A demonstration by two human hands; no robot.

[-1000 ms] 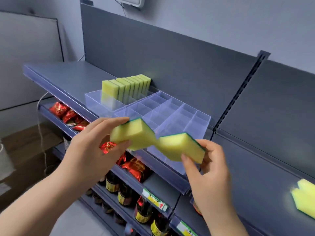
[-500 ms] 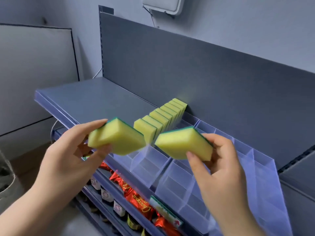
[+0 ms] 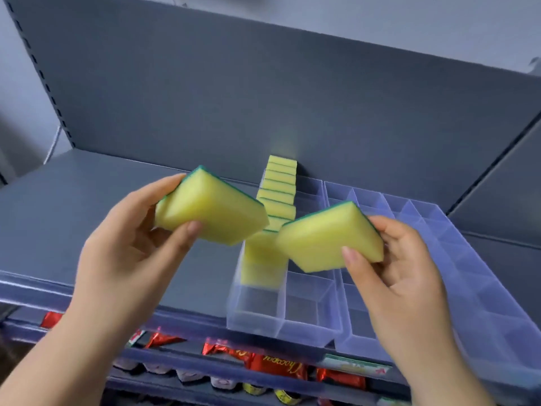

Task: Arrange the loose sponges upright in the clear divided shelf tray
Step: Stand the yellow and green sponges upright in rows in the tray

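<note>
Grey shelf (image 3: pixel 117 206): my left hand (image 3: pixel 126 250) and right hand (image 3: pixel 401 276) each pinch a sponge (image 3: pixel 210 209) above the tray (image 3: pixel 310 332); I'd turn them on edge, then slot them in before the standing row (image 3: pixel 278 194).

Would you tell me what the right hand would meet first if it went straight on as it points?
Its sponge would likely meet the row of upright sponges first; depth is unclear.

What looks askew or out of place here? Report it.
Nothing stands out. The sponge row stands upright and even in the clear tray's leftmost lane; the left hand grips one sponge, the right hand another sponge.
</note>
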